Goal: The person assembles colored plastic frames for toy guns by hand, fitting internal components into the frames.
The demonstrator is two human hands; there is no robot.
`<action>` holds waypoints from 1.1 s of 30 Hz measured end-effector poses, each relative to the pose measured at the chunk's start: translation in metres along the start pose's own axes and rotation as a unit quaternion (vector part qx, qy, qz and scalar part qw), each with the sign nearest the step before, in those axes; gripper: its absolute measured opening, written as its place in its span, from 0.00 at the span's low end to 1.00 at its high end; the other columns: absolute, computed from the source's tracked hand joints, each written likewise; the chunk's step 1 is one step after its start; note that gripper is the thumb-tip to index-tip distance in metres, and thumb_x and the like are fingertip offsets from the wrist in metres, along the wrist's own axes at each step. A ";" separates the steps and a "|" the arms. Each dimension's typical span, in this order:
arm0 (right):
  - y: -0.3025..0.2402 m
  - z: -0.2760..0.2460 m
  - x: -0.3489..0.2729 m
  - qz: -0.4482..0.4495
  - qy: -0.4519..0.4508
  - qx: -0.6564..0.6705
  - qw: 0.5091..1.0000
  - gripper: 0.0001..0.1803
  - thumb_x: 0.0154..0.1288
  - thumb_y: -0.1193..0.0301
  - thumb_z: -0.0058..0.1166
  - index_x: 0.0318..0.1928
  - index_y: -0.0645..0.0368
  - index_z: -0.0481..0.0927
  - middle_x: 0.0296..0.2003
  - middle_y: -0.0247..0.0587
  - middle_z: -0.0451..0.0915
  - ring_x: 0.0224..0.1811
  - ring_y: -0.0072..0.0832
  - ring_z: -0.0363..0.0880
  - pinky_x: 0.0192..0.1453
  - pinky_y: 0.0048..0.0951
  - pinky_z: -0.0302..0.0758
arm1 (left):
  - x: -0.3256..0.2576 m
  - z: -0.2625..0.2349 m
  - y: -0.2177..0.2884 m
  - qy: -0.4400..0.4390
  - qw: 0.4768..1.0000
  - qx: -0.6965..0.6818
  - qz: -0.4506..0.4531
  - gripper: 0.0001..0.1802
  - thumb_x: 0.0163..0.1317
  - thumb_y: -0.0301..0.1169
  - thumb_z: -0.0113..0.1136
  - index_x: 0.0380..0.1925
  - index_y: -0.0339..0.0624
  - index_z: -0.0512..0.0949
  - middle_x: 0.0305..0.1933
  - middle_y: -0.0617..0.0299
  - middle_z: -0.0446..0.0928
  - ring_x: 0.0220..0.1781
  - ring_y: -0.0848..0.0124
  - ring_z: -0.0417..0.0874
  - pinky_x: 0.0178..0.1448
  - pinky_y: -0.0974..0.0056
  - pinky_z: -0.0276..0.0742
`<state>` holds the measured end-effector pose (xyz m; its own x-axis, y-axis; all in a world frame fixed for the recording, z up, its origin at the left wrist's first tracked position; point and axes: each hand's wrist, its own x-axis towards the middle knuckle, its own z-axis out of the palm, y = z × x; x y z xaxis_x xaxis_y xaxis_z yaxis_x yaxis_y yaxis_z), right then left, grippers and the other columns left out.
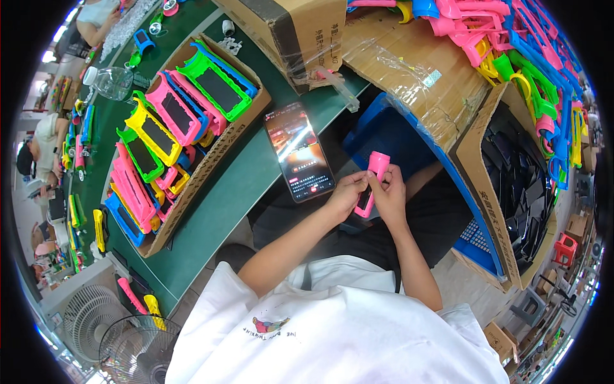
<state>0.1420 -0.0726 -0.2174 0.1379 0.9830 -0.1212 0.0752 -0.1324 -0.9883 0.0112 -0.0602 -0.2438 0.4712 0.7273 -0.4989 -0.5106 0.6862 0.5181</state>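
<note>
A pink plastic shell (pixel 378 162) with a round flared top and a dark panel in its lower part is held upright over my lap. My left hand (pixel 349 193) grips its left side, and my right hand (pixel 390 193) closes round its right side with the thumb on the front. Fingers cover much of the middle. To the left of my hands, a lit phone (pixel 299 153) lies at the edge of the green table (pixel 256 173). Pink, green, yellow and blue shells with dark panels stand in rows in a cardboard box (pixel 211 163) on that table.
At the right, an open cardboard box (pixel 470 153) holds glossy black pieces (pixel 515 185). Beyond it lies a heap of coloured plastic shells (pixel 531 51). A blue plastic crate (pixel 390 134) stands below the brown cardboard sheet (pixel 409 70). A clear bottle (pixel 112 83) and fans (pixel 96 313) are left.
</note>
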 end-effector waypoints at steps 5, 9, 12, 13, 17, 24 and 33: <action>-0.009 0.002 0.001 0.024 0.009 -0.035 0.999 0.12 0.73 0.74 0.58 0.50 0.66 0.71 0.36 0.42 0.84 0.34 0.16 0.82 0.33 0.20 0.77 | -0.006 0.016 -0.001 0.089 0.978 0.166 0.092 0.14 0.78 0.26 0.50 0.57 0.31 0.77 0.47 0.58 0.83 0.47 0.77 0.82 0.54 0.71 0.78; -0.016 0.002 0.001 0.059 -0.008 0.011 0.998 0.11 0.75 0.73 0.56 0.51 0.66 0.71 0.41 0.43 0.84 0.36 0.18 0.83 0.33 0.21 0.80 | -0.006 0.016 -0.006 0.134 0.944 0.229 0.194 0.15 0.74 0.22 0.56 0.58 0.29 0.76 0.45 0.60 0.84 0.44 0.79 0.83 0.50 0.72 0.79; -0.012 -0.003 0.004 0.073 -0.004 0.035 0.997 0.12 0.76 0.73 0.54 0.53 0.64 0.71 0.46 0.43 0.83 0.39 0.19 0.84 0.34 0.21 0.83 | -0.012 0.014 0.000 0.108 0.931 0.281 0.209 0.16 0.72 0.22 0.59 0.58 0.29 0.76 0.45 0.60 0.84 0.45 0.79 0.83 0.50 0.72 0.79; -0.010 -0.006 0.004 0.074 -0.003 0.045 0.996 0.13 0.76 0.72 0.54 0.55 0.63 0.71 0.47 0.41 0.83 0.40 0.19 0.84 0.36 0.22 0.83 | -0.012 0.013 0.002 0.083 0.929 0.307 0.191 0.17 0.71 0.22 0.60 0.58 0.30 0.76 0.45 0.60 0.84 0.46 0.79 0.83 0.51 0.73 0.79; -0.009 -0.008 0.006 0.096 -0.004 0.067 0.993 0.18 0.75 0.71 0.56 0.60 0.60 0.71 0.48 0.37 0.82 0.40 0.19 0.83 0.41 0.23 0.84 | -0.006 0.004 0.005 0.048 0.945 0.275 0.168 0.18 0.70 0.21 0.60 0.59 0.31 0.75 0.47 0.59 0.84 0.47 0.79 0.83 0.52 0.73 0.79; -0.004 -0.015 0.004 0.175 -0.166 0.001 0.970 0.12 0.70 0.67 0.64 0.48 0.59 0.81 0.35 0.30 0.84 0.36 0.14 0.80 0.38 0.20 0.79 | 0.002 -0.011 0.021 0.061 0.983 0.086 0.153 0.22 0.75 0.31 0.58 0.65 0.37 0.70 0.50 0.62 0.83 0.50 0.77 0.82 0.55 0.68 0.78; -0.002 -0.014 0.003 0.107 -0.172 -0.033 0.979 0.08 0.63 0.73 0.70 0.35 0.61 0.81 0.27 0.30 0.84 0.28 0.12 0.78 0.34 0.18 0.73 | 0.001 -0.025 0.030 0.027 0.983 0.164 0.075 0.28 0.61 0.28 0.74 0.59 0.42 0.72 0.45 0.61 0.83 0.46 0.74 0.83 0.53 0.65 0.80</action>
<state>0.1559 -0.0716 -0.2143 -0.1832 0.9147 -0.3601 0.1463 -0.3369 -0.9301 -0.0211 -0.0390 -0.2463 0.3648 0.8246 -0.4324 -0.3077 0.5451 0.7799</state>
